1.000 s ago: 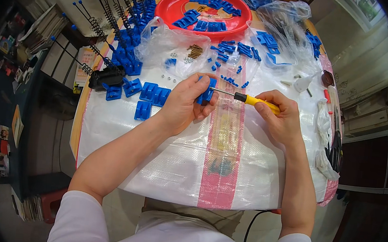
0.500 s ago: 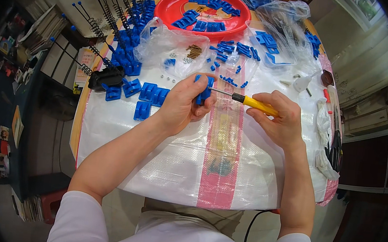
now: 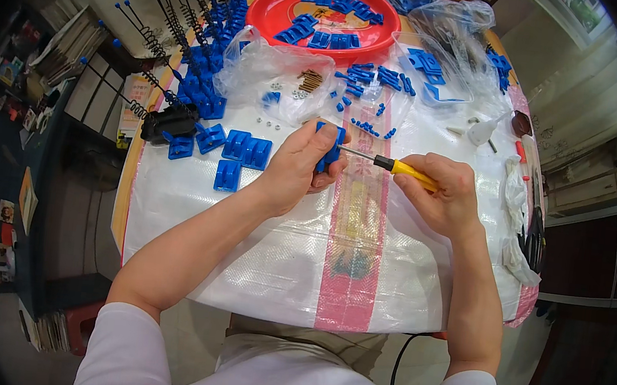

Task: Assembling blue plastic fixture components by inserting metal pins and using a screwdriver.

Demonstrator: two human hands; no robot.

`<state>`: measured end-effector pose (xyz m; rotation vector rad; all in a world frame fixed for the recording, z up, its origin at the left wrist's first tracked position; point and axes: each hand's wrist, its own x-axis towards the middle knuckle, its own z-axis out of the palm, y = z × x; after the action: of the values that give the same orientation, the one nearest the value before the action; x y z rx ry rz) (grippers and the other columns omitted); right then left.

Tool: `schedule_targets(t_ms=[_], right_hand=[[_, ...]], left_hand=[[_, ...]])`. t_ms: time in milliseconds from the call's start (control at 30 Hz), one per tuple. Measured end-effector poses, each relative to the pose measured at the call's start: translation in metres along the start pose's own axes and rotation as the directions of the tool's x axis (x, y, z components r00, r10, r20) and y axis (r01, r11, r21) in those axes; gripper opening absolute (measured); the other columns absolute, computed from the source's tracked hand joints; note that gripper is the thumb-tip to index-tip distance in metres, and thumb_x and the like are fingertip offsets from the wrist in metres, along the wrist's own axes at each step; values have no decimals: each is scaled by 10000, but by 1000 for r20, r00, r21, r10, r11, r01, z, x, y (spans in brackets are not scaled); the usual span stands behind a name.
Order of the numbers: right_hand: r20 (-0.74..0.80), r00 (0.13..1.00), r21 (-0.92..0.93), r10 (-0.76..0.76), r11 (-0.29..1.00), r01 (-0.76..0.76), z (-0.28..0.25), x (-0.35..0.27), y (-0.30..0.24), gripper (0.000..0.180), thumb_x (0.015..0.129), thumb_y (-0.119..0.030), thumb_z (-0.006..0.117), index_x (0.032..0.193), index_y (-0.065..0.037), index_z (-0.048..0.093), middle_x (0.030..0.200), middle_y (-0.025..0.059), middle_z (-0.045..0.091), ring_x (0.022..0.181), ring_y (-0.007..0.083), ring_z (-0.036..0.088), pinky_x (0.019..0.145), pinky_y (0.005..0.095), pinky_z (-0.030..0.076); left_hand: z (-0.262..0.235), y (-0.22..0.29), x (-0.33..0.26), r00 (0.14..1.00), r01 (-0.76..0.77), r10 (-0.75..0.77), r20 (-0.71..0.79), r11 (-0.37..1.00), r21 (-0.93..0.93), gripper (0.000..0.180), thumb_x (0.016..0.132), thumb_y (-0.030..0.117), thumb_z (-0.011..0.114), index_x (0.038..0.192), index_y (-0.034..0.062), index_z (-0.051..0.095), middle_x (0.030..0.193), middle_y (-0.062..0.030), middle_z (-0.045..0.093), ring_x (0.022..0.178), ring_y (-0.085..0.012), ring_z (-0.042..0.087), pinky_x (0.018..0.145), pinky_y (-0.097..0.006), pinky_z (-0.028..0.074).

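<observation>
My left hand (image 3: pixel 294 168) grips a small blue plastic bracket (image 3: pixel 339 141), held up over the table with the thumb across its face. Fingers hide much of that bracket. In my right hand (image 3: pixel 449 198) is a screwdriver (image 3: pixel 404 169) with a yellow and black handle, pinched between thumb and fingers. Its metal shaft points left, and the tip meets the right side of the bracket. Left of my left hand, several similar blue brackets (image 3: pixel 245 149) lie on the white woven sheet (image 3: pixel 264 255). A few small nuts (image 3: pixel 269 124) rest just beyond the left wrist.
At the far side stands a red tray (image 3: pixel 262 26) with blue parts. Brass-coloured screws (image 3: pixel 310 81) sit on a clear bag (image 3: pixel 250 70). Blue bases with black springs (image 3: pixel 202 76) crowd the far left. A white squeeze bottle (image 3: pixel 482 132) and scissors (image 3: pixel 533 235) lie right.
Both hands have shifted very slightly with the bracket and screwdriver. My right fingers have curled further around the yellow handle, and the screwdriver's angle differs slightly.
</observation>
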<state>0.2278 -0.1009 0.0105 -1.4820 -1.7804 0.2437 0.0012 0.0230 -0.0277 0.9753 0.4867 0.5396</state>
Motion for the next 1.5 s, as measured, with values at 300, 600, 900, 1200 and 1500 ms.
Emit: schedule_targets(t_ms=[300,600,900,1200,1500], right_hand=[[167,933,180,318,921,-346,0,-1,3,244,912,-222,756,936,20,769,628,52,627,595,81,534,547,280,433],[128,958,86,257,959,-269,1,0,-6,200,891,-183,764,928,10,724,706,101,675,602,154,615,567,307,469],[29,999,-89,-25,996,28,2,1,-4,179,860,-157,792,948,-14,729,764,127,686,638,283,672,587,365,512],[69,994,22,81,996,-83,6,0,-4,201,891,-173,769,963,12,746,720,138,676,604,241,643,578,351,491],[209,924,116,319,931,-347,3,0,-1,201,902,-170,740,940,28,751,693,142,688,572,172,604,573,327,482]], left_hand=[[5,-3,-2,999,-35,36,-12,998,51,396,1100,437,469,1202,55,497,764,-31,543,544,-65,379,481,-220,289],[7,2,0,998,24,-23,-51,999,26,371,1111,412,449,1202,58,513,756,-37,553,525,-70,394,469,-217,298],[2,1,1,1000,11,-11,-22,1000,-9,382,1108,419,455,1207,53,501,741,-37,552,510,-74,393,456,-224,304],[3,-1,0,999,23,-22,-39,999,35,376,1096,436,482,1186,71,498,723,-21,530,504,-67,376,450,-219,285],[5,-3,-2,999,-36,35,12,998,55,340,1105,419,465,1180,90,506,724,-11,519,517,-61,376,457,-211,279]])
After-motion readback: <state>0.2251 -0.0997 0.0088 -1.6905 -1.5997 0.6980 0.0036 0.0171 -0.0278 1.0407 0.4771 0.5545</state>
